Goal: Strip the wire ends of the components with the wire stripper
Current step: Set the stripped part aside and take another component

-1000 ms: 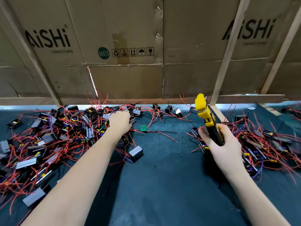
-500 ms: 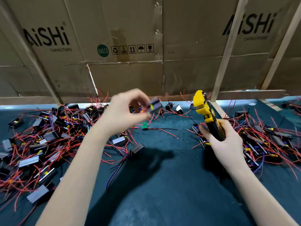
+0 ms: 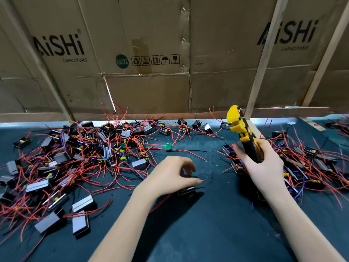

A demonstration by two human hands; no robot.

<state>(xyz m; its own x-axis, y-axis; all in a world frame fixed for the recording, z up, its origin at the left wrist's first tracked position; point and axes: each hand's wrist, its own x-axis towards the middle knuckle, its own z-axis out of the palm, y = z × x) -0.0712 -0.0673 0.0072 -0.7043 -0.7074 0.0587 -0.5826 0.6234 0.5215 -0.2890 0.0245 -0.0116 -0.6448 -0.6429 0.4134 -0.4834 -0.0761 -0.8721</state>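
Your right hand [image 3: 264, 163] grips the black handles of the yellow-and-black wire stripper [image 3: 243, 133], fingers curled round them, with the yellow head pointing up and away from you. The tool is held above the dark green counter [image 3: 217, 224], clear of its surface.

Your left hand [image 3: 170, 176] is to the left of the wire stripper and nearer to you. Its fingers are curled over a small black box-shaped component with a grey metal face [image 3: 186, 190]; the thumb and a fingertip pinch at the component's thin red wire [image 3: 204, 178], though motion blur prevents a firm reading of the contact. The component sits at or just above the counter under the palm.

A large heap of like components with tangled red wires [image 3: 75, 163] lies on the counter far left of the wire stripper. A second heap of components [image 3: 311, 167] lies directly right of it, beside your right hand. A small green circuit board [image 3: 168, 146] rests on the counter left of the wire stripper. Brown cardboard panels printed "AiSHi" [image 3: 151, 53] stand behind the counter.
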